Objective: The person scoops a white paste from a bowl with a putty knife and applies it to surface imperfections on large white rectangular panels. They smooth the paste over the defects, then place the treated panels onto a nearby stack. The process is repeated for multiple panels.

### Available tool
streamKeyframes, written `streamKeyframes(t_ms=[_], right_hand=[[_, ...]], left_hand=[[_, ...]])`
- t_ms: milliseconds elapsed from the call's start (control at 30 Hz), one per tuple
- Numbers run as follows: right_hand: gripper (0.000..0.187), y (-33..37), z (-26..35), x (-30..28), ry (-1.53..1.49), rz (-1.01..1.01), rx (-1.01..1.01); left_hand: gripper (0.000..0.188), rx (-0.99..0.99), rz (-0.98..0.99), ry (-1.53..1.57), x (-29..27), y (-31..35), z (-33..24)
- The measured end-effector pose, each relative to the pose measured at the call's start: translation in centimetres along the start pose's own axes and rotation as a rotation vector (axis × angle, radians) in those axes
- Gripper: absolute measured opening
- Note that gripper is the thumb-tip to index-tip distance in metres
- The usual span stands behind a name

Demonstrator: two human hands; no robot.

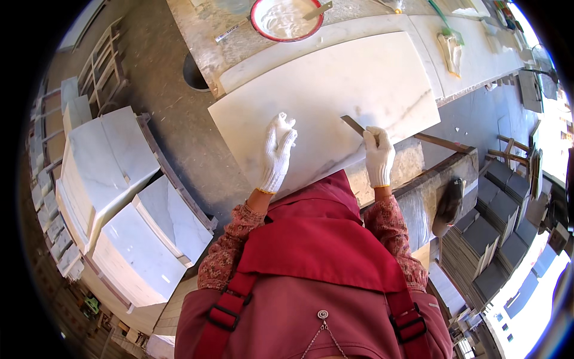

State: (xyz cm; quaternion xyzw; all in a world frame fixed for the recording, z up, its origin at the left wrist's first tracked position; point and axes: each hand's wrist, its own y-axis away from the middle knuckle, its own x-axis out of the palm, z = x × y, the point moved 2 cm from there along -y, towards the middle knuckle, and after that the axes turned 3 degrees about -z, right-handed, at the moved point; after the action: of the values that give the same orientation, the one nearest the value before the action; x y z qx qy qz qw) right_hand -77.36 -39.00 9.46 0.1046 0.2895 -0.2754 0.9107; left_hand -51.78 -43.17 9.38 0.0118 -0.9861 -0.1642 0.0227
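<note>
A pale marble slab (341, 84) with grey veining lies across the work table in front of me, tilted in view. Over its near left part is my left hand (277, 149), in a white knit glove; its fingers are loosely bent and nothing shows in them. My right hand (378, 157), gloved alike, is closed round a flat metal scraper blade (353, 124) above the slab's near right part. The blade points up and left. Beyond the slab stands a red-rimmed bowl (281, 21) of white paste, with another scraper (318, 10) resting in it.
Another pale slab (463, 57) lies to the far right, bearing a white glove (451, 52). Stacked stone slabs (113, 146) fill the left side. At right are a wooden-edged bench (412, 209), a dark shoe (451, 203) and grey tile stacks (496, 206). A dark bucket (194, 72) stands by the table.
</note>
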Motion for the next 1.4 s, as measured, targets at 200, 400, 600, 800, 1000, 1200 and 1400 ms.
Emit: streamKeyframes(t_ms=[200, 400, 600, 800, 1000, 1200, 1400], right_hand=[[0.023, -1.1, 1.1, 2.0, 0.409, 0.095, 0.204], [0.024, -2.5, 0.6, 3.0, 0.392, 0.041, 0.201], [0.014, -2.7, -1.6, -0.3, -0.483, 0.024, 0.387], [0.016, 0.5, -4.3, -4.7, -0.56, -0.06, 0.531], [0.018, 3.3, -5.3, -6.0, -0.55, -0.125, 0.639], [0.018, 4.4, -6.0, -5.7, -0.546, -0.126, 0.643], [0.018, 4.4, -5.7, -5.1, -0.556, -0.105, 0.643]], left_hand=[[0.044, 0.682, -0.017, -0.623, 2.9, -0.9, -1.1], [0.039, 0.792, 0.037, -1.004, 5.1, -1.4, -1.4], [0.037, 0.852, 0.007, -1.153, 6.5, -1.9, -0.7], [0.03, 0.847, 0.076, -1.287, 7.4, -2.3, -1.0], [0.026, 0.858, 0.062, -1.286, 7.6, -2.3, -0.9], [0.026, 0.878, 0.087, -1.285, 8.0, -2.4, -1.1], [0.025, 0.855, 0.095, -1.328, 8.2, -2.3, -1.3]])
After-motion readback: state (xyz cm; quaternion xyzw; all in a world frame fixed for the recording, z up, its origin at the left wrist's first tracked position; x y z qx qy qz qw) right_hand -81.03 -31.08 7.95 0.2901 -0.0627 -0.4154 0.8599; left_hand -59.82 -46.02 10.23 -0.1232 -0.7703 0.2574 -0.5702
